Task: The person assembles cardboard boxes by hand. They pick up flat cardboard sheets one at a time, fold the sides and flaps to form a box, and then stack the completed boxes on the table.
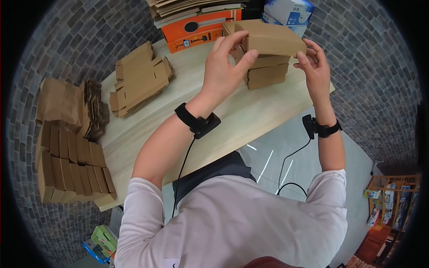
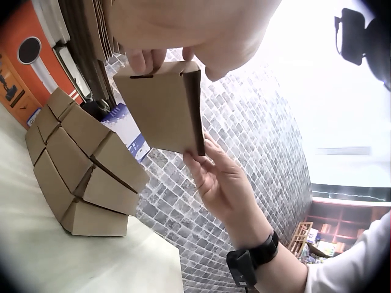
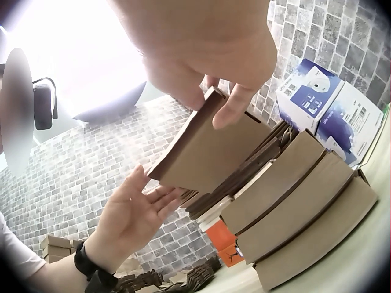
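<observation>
Between my two hands is a small brown cardboard box [image 1: 276, 41], raised off the table. My left hand [image 1: 223, 69] holds its left end, the thumb in front and the fingers along the upper edge. At the opposite end, my right hand [image 1: 317, 71] grips the corner between thumb and fingers. The left wrist view shows the box's flat face [image 2: 160, 110] with a dark slot near one edge. Below and behind it stands a stack of similar closed boxes [image 1: 268, 77], which the held box partly hides in the head view.
Flat unfolded cardboard blanks [image 1: 140, 85] lie on the left of the table [image 1: 178, 129]. Rows of folded boxes [image 1: 73, 167] fill its left end. An orange box [image 1: 201, 32] topped with cardboard and a blue-white box [image 3: 330, 101] stand at the back.
</observation>
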`<state>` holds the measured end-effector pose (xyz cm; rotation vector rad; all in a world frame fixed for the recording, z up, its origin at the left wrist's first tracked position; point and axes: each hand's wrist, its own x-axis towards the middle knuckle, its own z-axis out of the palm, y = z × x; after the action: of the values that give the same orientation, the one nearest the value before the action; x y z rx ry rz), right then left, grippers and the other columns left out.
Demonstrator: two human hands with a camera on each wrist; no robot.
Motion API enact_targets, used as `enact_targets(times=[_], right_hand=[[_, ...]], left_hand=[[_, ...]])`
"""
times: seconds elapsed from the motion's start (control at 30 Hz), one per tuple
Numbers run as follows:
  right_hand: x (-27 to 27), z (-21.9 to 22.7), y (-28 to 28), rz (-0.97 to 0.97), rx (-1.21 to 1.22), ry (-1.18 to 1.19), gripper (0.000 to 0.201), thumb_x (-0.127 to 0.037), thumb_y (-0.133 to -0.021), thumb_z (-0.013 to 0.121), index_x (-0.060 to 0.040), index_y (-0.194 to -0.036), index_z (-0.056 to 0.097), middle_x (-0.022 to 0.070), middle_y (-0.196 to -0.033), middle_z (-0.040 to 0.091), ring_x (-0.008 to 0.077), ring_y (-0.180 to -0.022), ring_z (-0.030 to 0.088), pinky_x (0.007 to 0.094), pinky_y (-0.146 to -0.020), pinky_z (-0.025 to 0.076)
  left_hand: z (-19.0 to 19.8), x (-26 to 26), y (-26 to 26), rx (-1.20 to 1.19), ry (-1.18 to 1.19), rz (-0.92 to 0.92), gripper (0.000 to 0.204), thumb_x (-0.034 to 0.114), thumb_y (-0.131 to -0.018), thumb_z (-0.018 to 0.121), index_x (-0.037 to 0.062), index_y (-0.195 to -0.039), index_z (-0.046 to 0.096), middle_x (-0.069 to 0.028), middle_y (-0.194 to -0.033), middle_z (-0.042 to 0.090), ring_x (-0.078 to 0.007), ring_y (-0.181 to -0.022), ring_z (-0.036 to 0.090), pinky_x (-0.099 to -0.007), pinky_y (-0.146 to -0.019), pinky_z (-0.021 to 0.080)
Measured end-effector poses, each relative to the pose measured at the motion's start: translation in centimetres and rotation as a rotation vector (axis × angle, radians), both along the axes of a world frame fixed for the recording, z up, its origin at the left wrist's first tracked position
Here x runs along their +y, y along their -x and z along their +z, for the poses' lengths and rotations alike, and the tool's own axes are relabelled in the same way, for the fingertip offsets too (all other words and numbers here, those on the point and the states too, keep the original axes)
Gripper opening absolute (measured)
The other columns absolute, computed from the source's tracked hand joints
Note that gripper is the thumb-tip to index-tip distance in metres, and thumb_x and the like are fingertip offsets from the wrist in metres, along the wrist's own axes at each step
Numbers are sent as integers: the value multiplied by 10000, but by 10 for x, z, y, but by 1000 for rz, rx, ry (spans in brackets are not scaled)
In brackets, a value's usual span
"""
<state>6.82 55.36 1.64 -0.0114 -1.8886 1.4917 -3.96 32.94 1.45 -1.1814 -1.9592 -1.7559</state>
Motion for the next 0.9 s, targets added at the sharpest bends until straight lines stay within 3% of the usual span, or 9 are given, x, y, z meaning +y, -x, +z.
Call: enact_targets(times=[0.07,0.53,0.73,0.9], right_hand=[[-1,0,-1,16,14,14,459,-161,-970,668,-5,-1371,506,127,-1150,624,167,-1046,651,286,-808,582],[19,-15,8,28,30,41,399,-100,-954,677,-34,-1326,549,96,-1116,627,154,-1014,645,276,-818,559],[33,-32,31,-116,-134,-227,370,-89,-953,649,-93,-1317,580,81,-1174,638,165,-1088,603,300,-871,513],[34,-39,34,-146,-177,-213,384,-75,-945,632,-91,-1324,571,90,-1219,621,177,-1113,594,313,-889,511]], left_hand=[[0,-1,-1,-21,27,22,412,156,-922,708,70,-1309,598,-109,-1188,625,-201,-1133,614,-336,-943,515],[-18,11,14,8,11,50,405,36,-866,719,56,-1260,629,-104,-1138,698,-189,-1057,665,-316,-928,525],[-43,20,19,-29,103,86,478,34,-840,711,64,-1301,589,-128,-1164,680,-241,-1084,653,-350,-929,522],[-45,16,13,15,174,87,525,38,-833,699,76,-1334,548,-141,-1213,643,-265,-1125,623,-372,-927,519]])
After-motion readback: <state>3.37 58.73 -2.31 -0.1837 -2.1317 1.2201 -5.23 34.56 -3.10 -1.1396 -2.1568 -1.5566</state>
